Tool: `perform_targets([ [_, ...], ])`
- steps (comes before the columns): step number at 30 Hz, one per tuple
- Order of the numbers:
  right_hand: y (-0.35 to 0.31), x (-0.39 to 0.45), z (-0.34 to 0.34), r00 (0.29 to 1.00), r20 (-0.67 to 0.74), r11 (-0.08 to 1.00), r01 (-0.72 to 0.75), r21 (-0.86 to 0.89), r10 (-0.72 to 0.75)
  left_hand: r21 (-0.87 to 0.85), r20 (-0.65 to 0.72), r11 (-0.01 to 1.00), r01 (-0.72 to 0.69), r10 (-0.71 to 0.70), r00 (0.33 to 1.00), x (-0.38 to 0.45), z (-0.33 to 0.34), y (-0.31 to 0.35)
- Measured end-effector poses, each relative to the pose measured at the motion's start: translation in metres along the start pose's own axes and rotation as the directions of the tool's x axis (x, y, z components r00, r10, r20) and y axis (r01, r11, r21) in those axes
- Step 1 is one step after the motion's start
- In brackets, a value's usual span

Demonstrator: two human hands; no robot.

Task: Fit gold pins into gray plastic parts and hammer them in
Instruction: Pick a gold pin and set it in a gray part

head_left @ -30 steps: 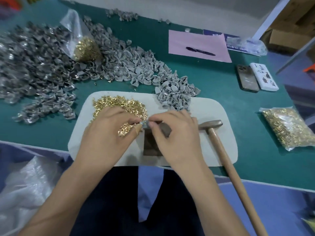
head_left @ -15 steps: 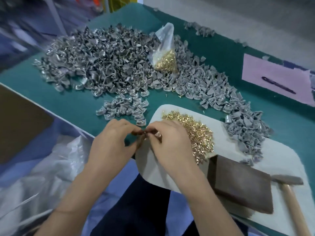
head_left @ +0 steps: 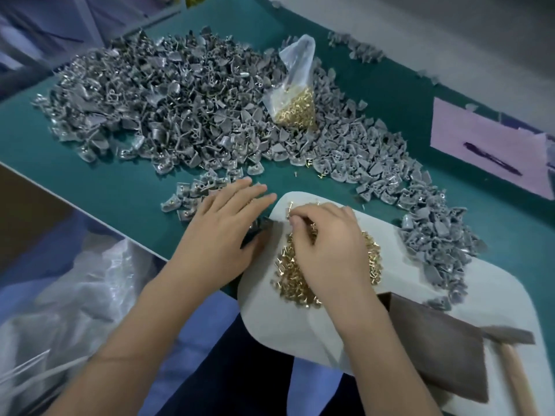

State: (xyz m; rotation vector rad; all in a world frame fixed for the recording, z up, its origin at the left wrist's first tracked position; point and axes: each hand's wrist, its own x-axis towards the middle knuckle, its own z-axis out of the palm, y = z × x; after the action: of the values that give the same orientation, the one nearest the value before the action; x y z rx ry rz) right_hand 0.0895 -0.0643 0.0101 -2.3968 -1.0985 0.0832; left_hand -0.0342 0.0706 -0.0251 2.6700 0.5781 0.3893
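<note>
The gold pins (head_left: 327,265) lie heaped under our right hand (head_left: 327,247), whose curled fingertips now pick at them; whether one is pinched we cannot tell. Our left hand (head_left: 223,228) has parted from it and lies flat, fingers straight, beside the small cluster of gray parts (head_left: 192,195): a fresh piece begins.

Single head view, looked steeply down and leftward across the desk (head_left: 120,190), close over its near edge, wide-angle.
</note>
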Motion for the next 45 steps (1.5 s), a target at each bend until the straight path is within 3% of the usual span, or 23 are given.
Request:
perform_targets([
  [4,0.008,0.0,-0.019,0.995,0.098,1.0,-0.018,-0.007,0.018,0.019,0.065,0.999,-0.035,0.034,0.997,0.009,0.004,-0.009],
  [12,0.009,0.039,-0.039,0.977,0.21,0.999,-0.012,-0.045,0.021,0.013,-0.168,0.99,0.141,-0.137,0.976,0.016,0.003,-0.006],
  [18,-0.01,0.056,-0.005,0.97,0.216,0.907,0.187,-0.376,-0.111,-0.094,-0.176,0.992,0.089,-0.105,0.979,0.009,0.0,0.012],
  [27,-0.005,0.041,-0.007,0.952,0.264,0.853,0.266,-0.449,-0.158,-0.124,-0.197,0.992,0.013,-0.037,0.98,-0.008,0.009,0.031],
  [35,0.004,0.021,-0.023,0.944,0.303,0.915,0.232,-0.329,-0.13,-0.159,-0.236,0.987,-0.008,-0.03,0.971,-0.007,0.009,0.036],
  [40,0.015,0.007,-0.039,0.976,0.187,0.983,0.137,-0.125,-0.112,-0.209,-0.279,0.976,-0.059,-0.002,0.96,-0.002,0.009,0.05],
  [45,0.059,-0.025,-0.07,0.999,-0.002,0.984,-0.046,0.174,0.047,-0.36,-0.235,0.923,-0.136,0.052,0.971,0.004,0.009,0.091],
])
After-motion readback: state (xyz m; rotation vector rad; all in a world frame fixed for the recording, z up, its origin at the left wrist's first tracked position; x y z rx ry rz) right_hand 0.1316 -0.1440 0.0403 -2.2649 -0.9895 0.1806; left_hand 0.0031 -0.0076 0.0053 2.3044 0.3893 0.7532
